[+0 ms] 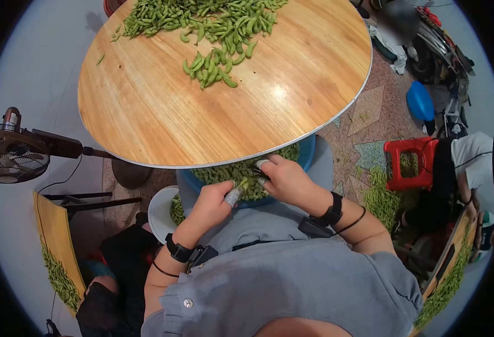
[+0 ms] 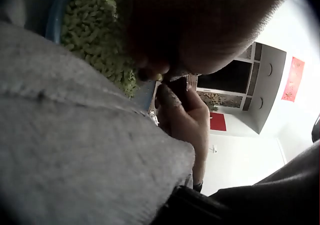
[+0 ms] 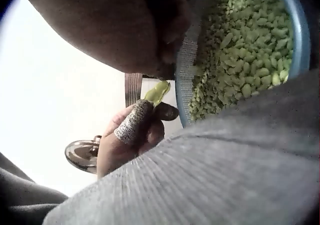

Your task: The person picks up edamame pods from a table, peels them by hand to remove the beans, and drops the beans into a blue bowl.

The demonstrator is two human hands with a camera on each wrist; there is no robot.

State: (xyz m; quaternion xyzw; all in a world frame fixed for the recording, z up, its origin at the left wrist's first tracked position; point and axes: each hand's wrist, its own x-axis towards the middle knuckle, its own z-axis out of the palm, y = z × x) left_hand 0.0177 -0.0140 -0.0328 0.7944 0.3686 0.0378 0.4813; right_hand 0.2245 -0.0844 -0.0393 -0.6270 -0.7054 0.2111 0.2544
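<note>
Between thumb and finger my left hand (image 1: 210,203) pinches a green soybean pod (image 3: 157,91), split and pale in the right wrist view. A grey speckled cover wraps the left thumb. Close to the pod's other end are the fingertips of my right hand (image 1: 293,181), with pale covers on thumb and finger; I cannot tell whether they grip it. Both hands are over a blue basin (image 3: 301,29) on the lap. Shelled green beans (image 3: 250,67) fill it. The round table hides its far part in the head view.
A round wooden table (image 1: 162,112) bears a heap of pods (image 1: 202,22). Left of the lap stands a white bucket (image 1: 160,216), with a fan (image 1: 16,151) farther out. Pods cover the floor near a red stool (image 1: 410,163). Other people sit at both sides.
</note>
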